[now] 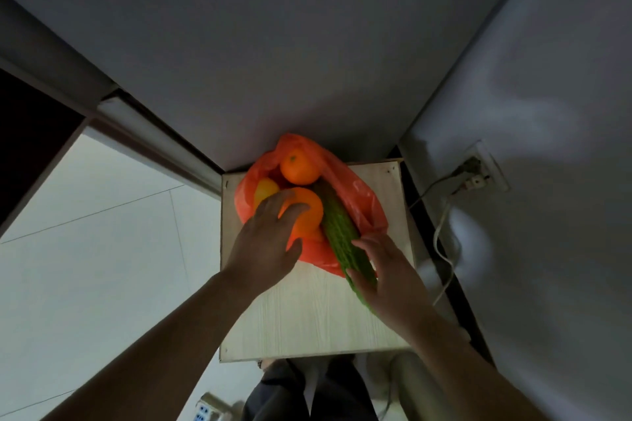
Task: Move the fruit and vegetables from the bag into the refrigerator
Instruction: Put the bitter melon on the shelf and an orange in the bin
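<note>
Now red bag (pixel 359 202) holds oranges (pixel 300 167), gourd (pixel 337 215); left fingers (pixel 294 210) clasp front orange (pixel 309 219), right fingers (pixel 357 278) clasp gourd.

Orange-red thin plastic bag (pixel 362 196); bright orange round fruit (pixel 300 168) at its far end, matching near orange fruit (pixel 312 215), yellower round fruit (pixel 265 189) left; long green ridged gourd (pixel 337 227); pale wood-grain tabletop (pixel 307 318), fine streaks.
</note>
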